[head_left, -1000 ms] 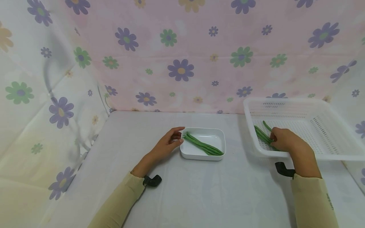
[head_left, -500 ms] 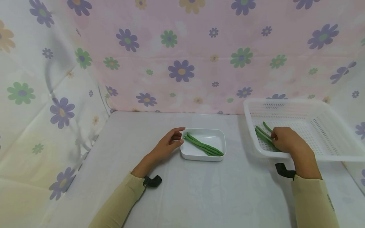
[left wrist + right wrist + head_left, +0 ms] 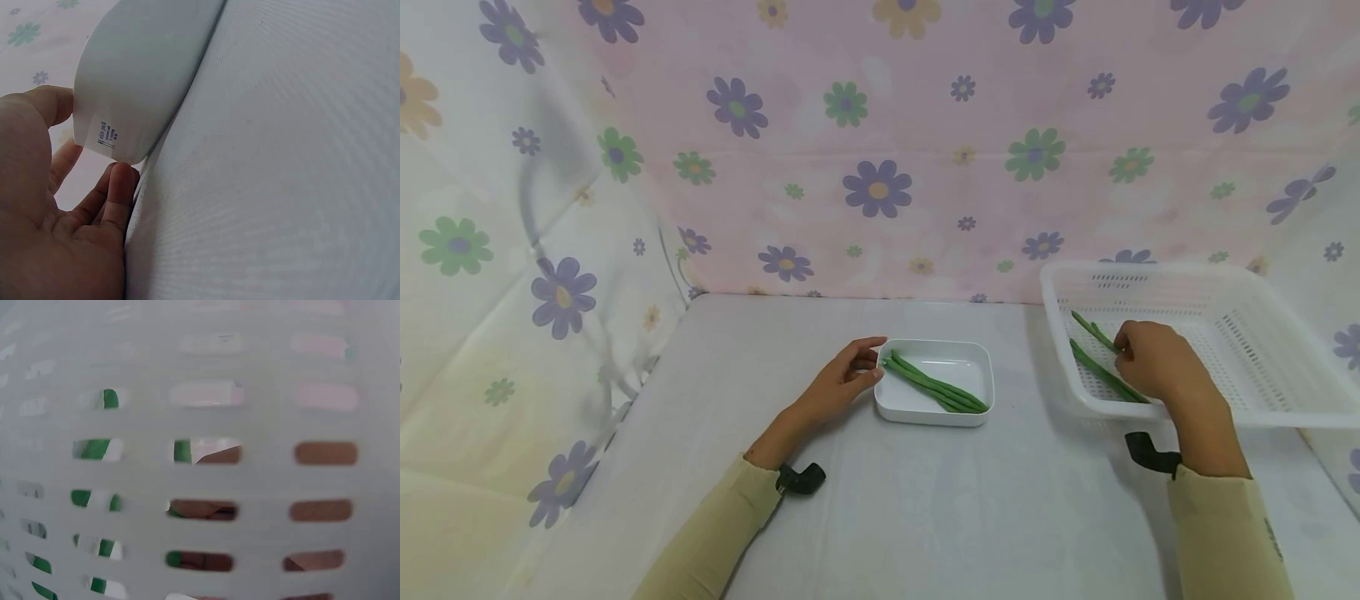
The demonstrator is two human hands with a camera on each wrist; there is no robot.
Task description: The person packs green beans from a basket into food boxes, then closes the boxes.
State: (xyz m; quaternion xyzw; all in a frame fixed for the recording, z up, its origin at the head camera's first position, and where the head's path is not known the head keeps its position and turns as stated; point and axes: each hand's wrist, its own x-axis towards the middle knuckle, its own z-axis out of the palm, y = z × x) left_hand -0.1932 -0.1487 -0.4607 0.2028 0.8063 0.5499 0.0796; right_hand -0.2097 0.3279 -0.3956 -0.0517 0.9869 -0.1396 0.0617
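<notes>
My left hand rests against the left end of a small white dish, thumb and fingertips touching it. In the left wrist view, the thumb meets the rim of the dish and the fingers sit by its base. Several green beans lie slantwise in the dish. My right hand reaches into a white slotted basket and pinches a green bean. Below it, more green beans lie on the basket floor. The right wrist view shows mostly basket wall, with beans and hand glimpsed through slots.
A white cloth covers the table. Flower-patterned pink fabric hangs behind, and similar pale fabric stands at the left. The basket's raised near rim lies under my right wrist.
My right hand has risen slightly in the basket, its bean shifting away from the others, which are now apart below it. My left hand and the dish stay in place.
</notes>
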